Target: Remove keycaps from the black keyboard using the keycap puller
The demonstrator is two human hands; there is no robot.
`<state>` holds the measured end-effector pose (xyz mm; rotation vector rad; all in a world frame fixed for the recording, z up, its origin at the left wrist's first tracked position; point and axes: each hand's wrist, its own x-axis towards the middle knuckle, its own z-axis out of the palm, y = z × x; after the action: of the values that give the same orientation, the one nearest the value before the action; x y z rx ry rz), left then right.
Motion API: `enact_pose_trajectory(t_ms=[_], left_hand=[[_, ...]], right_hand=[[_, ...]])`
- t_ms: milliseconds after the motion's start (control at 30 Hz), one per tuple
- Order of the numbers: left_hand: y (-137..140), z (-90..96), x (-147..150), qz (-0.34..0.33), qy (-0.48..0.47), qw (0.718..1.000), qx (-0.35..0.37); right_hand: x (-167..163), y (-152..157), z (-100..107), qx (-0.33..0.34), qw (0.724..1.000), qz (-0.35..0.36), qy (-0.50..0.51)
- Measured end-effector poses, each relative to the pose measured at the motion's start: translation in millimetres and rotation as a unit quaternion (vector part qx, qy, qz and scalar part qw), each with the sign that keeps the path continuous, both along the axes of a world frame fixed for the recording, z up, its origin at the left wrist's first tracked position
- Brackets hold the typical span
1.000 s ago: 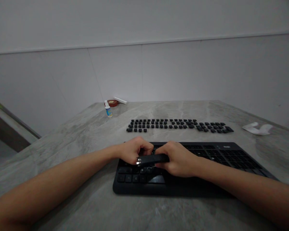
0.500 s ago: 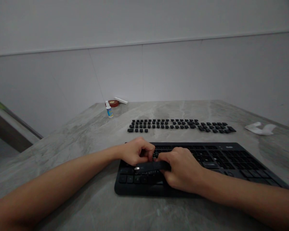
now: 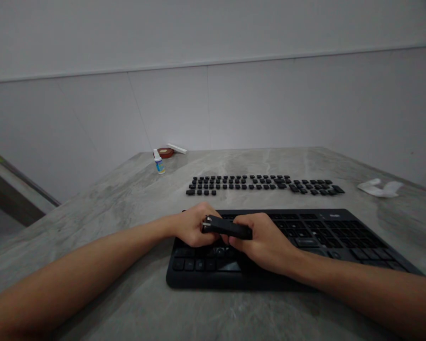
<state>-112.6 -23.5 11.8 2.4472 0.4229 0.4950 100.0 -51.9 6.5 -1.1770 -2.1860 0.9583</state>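
Observation:
A black keyboard (image 3: 255,280) lies on the stone-patterned table, many of its keycaps off in the upper and right areas; several keys remain along its lower left. My right hand (image 3: 268,244) is closed round a flat black tool (image 3: 230,228) with a small forked metal tip, held tilted just above the keys and pointing left. Close beside that tip, my left hand (image 3: 195,225) is closed over the keyboard's upper left, fingers curled downward. Whatever its fingertips hold or touch is hidden behind the hand and tool.
Behind the keyboard, loose black keycaps (image 3: 234,186) lie in rows. A crumpled white tissue (image 3: 379,188) is at the right. Far left stand a small white and blue bottle (image 3: 159,163), a reddish-brown round item (image 3: 166,152) and a white strip (image 3: 176,148). A wall (image 3: 270,104) rises behind the table.
The tool in my right hand has risen and swung, its metal tip lifting from the lower-left keys to beside my left hand. Both hands stay over the keyboard.

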Motion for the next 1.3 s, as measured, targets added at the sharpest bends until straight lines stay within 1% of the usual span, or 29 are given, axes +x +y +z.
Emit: enact_pose_trajectory(t_ms=[100,233,433,567,700,800,900,967,1100,1167,1200,1233,1267,1300], left_hand=[[-1.3,-0.7,0.2,0.005,0.002,1.000,0.026],[-3.3,-0.9,1.4,0.030,0.027,0.999,0.020],[-6.9,0.6,5.2,0.062,0.015,0.998,0.010],[-4.2,-1.6,4.8,0.048,0.008,0.999,0.011],[0.6,-4.7,4.8,0.004,0.008,0.998,0.067],[1.1,-5.0,6.0,0.004,0.020,0.996,0.085],[-0.3,-3.8,6.1,0.019,0.012,0.997,0.072],[-0.7,-2.3,4.7,0.028,0.003,0.999,0.046],[0.3,2.0,1.5,0.068,-0.029,0.997,-0.018],[1.2,3.1,0.9,0.073,-0.026,0.996,-0.033],[1.5,3.3,0.9,0.070,-0.023,0.997,-0.037],[1.6,3.1,1.0,0.068,-0.020,0.997,-0.040],[1.6,2.7,1.0,0.067,-0.016,0.997,-0.043],[1.3,2.2,1.1,0.069,-0.013,0.997,-0.044]], right_hand=[[-0.5,-0.5,-0.5,0.005,0.999,0.010,0.039],[-1.3,-1.3,0.8,0.010,0.997,0.026,0.068],[-4.5,-1.4,2.5,0.011,0.996,0.023,0.085],[-3.1,-1.0,0.2,0.020,0.996,0.017,0.080],[3.1,1.1,-1.1,0.007,0.987,0.018,0.157],[4.8,3.1,0.5,-0.003,0.985,0.014,0.172],[3.7,4.2,1.7,-0.011,0.985,0.014,0.174],[3.6,5.1,1.4,-0.016,0.982,0.001,0.188],[7.5,9.1,0.6,-0.001,0.970,-0.074,0.230],[10.6,10.6,0.7,0.020,0.968,-0.084,0.237],[12.1,10.6,0.6,0.038,0.971,-0.068,0.227],[13.6,9.8,0.1,0.063,0.976,-0.036,0.205],[14.9,8.4,-0.8,0.097,0.980,0.011,0.175],[15.9,6.4,-2.2,0.142,0.977,0.068,0.143]])
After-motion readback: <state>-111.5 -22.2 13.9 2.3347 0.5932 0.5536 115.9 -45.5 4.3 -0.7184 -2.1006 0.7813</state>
